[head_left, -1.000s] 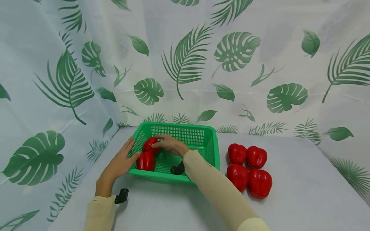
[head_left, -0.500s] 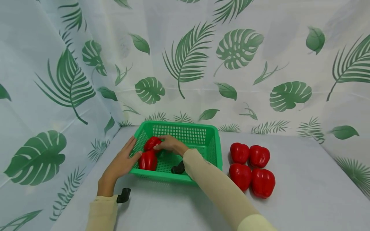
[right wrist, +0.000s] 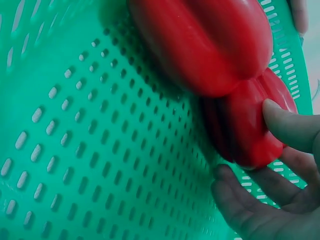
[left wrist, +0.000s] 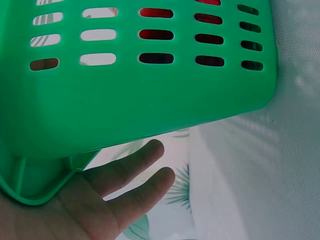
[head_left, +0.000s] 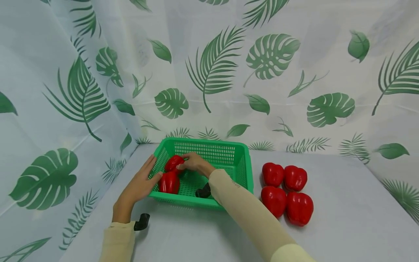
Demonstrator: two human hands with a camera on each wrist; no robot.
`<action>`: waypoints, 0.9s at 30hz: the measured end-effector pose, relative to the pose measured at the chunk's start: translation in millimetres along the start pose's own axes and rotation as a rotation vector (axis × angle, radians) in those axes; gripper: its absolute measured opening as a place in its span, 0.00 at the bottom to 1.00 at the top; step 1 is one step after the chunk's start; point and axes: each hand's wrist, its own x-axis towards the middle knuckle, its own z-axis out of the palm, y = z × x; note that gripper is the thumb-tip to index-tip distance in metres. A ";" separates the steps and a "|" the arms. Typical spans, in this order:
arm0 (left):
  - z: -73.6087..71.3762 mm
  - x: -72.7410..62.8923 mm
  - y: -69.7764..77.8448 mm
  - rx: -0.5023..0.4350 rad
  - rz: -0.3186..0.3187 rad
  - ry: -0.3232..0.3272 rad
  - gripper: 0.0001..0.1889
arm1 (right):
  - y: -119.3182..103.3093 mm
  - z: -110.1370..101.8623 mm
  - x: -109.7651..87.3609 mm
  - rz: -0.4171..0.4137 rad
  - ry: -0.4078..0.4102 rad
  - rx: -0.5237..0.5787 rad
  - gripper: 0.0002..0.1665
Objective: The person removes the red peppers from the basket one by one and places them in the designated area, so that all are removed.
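Note:
A green slotted basket [head_left: 196,201] holds two red bell peppers at its left end. My left hand [head_left: 139,183] rests at the basket's left rim, its fingers straight along the outside and its thumb over the edge toward the nearer bell pepper [head_left: 169,182]. In the left wrist view, two fingers [left wrist: 145,192] extend beside the basket wall. My right hand [head_left: 195,163] reaches inside and grips the farther bell pepper [head_left: 173,163]. The right wrist view has the thumb [right wrist: 285,122] on this pepper's side, other fingers around its end, and the nearer pepper up against it.
Several more red bell peppers [head_left: 299,208] stand in a cluster on the white tabletop [head_left: 340,203], right of the basket. A leaf-printed sheet [head_left: 278,109] rises behind and on the left. Small black devices are strapped at both wrists.
My right fingers have settled closer around the farther bell pepper. The left hand stays at the basket rim, and the whole head view has shifted slightly.

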 end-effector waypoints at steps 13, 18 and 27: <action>-1.4 -2.3 3.1 -0.001 0.002 0.002 0.38 | -3.1 -3.4 -5.1 -0.039 0.022 0.009 0.29; -1.3 -1.8 1.7 -0.001 -0.002 0.000 0.38 | -2.3 -8.3 -8.7 -0.052 0.023 0.006 0.30; -0.7 -1.9 1.1 -0.003 0.004 -0.002 0.39 | -1.1 -14.1 -9.6 -0.015 0.044 0.025 0.29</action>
